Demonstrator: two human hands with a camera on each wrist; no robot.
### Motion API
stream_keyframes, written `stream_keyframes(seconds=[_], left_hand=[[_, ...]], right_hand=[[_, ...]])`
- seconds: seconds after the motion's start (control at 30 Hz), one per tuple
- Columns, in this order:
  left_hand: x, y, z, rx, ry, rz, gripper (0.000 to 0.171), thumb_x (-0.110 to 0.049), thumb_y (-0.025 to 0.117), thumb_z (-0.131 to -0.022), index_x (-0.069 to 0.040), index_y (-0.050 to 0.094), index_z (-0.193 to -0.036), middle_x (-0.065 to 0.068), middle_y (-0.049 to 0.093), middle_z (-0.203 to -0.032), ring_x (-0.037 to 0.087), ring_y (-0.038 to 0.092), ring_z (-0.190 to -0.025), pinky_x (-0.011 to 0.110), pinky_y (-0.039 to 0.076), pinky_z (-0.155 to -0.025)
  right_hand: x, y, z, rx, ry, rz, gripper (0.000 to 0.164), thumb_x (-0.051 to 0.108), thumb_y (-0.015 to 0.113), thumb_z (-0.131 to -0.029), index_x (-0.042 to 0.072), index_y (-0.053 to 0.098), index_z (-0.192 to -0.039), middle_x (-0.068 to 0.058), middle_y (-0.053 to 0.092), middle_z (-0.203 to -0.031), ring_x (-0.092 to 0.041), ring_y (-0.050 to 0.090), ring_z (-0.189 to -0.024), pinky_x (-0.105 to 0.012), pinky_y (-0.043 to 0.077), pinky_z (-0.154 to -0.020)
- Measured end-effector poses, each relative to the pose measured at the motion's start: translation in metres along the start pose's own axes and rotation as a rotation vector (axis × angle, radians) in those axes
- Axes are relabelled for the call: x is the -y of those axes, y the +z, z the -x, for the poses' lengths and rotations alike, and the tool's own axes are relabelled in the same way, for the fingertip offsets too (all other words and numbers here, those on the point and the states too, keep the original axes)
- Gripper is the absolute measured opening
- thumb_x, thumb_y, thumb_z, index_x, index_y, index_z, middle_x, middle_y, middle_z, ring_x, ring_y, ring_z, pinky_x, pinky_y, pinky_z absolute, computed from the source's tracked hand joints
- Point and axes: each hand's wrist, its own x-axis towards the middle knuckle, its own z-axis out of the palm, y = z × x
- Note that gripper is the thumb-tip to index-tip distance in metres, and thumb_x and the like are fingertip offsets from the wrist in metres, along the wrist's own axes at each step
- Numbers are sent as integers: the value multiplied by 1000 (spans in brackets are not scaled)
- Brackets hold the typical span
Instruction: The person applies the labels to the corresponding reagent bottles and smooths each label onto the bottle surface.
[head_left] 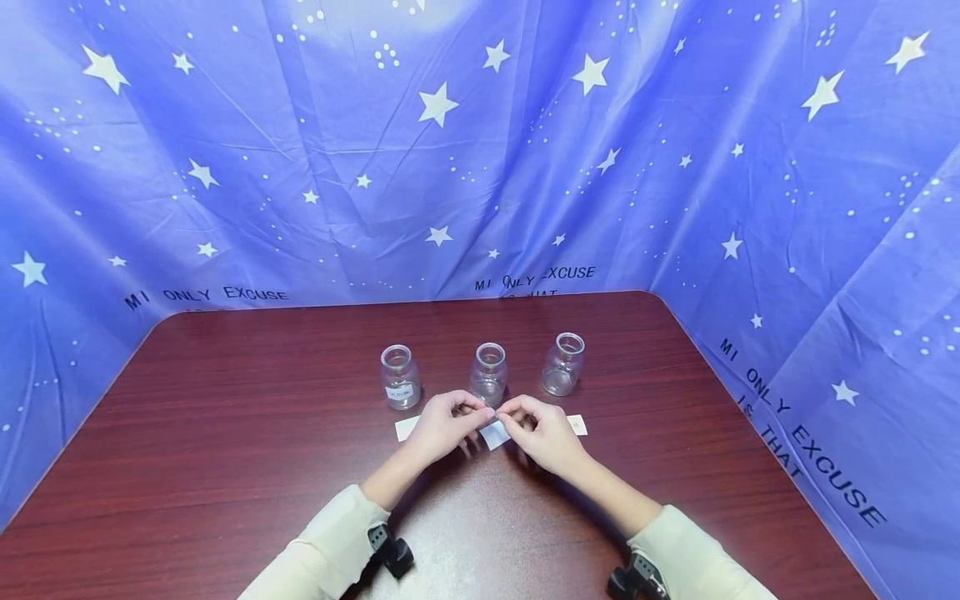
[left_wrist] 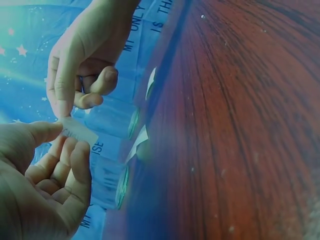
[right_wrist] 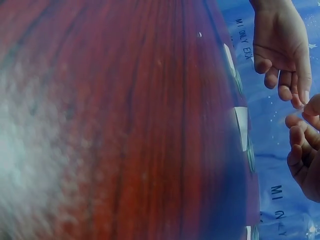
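My left hand and right hand meet fingertip to fingertip in front of the middle glass jar. Between them a small white label with faint writing is pinched: the left thumb and fingers grip one end, and the right thumb and finger hold its upper corner. A paper piece lies on the table below the hands. The left glass jar bears a white label with dark print. The right glass jar has bare glass. All three jars stand upright without lids.
Another paper piece lies before the left jar, partly behind my left hand. One more paper piece shows beside my right hand. The dark red wooden table ends at a blue star-patterned curtain at the back and sides.
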Motion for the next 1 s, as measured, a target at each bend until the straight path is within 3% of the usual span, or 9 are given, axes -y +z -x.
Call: stream_keyframes(seconds=[0.17, 0.37, 0.5, 0.83, 1.0], left_hand=[[0, -1, 2, -17, 12, -24, 23, -18, 67, -85, 3, 65, -94, 29, 65, -78, 24, 63, -57, 45, 54, -52], [0, 0, 3, -14, 34, -40, 22, -14, 67, -85, 4, 66, -98, 29, 66, -81, 35, 65, -64, 46, 54, -55], [5, -2, -1, -11, 43, -55, 25, -19, 68, -85, 1, 68, -99, 25, 68, -80, 28, 66, -63, 38, 54, -55], [1, -2, 3, -42, 56, -56, 19, -14, 64, -87, 3, 67, -94, 25, 68, -79, 28, 65, -64, 42, 54, -57], [1, -3, 1, -53, 53, -69, 17, -14, 63, -86, 2, 67, -93, 22, 69, -78, 18, 64, -61, 35, 54, -55]], right_hand=[[2, 1, 1, -7, -24, 12, 5, -1, 63, -84, 2, 66, -87, -4, 59, -63, 2, 40, -49, -16, 36, -44], [-27, 9, 1, 7, -14, 26, 4, 9, 65, -86, 10, 67, -89, 4, 60, -63, 3, 43, -48, -17, 38, -44], [-27, 10, 0, 5, -24, 19, 4, 10, 66, -85, 10, 67, -88, 3, 60, -63, 3, 42, -50, -17, 37, -44], [-30, 14, 0, -4, -36, 23, 5, 14, 69, -83, 11, 67, -86, 3, 62, -64, 5, 43, -51, -18, 40, -44], [-31, 13, 0, -24, -43, -5, 6, 13, 70, -82, 11, 66, -85, 2, 63, -64, 3, 43, -49, -18, 39, -43]])
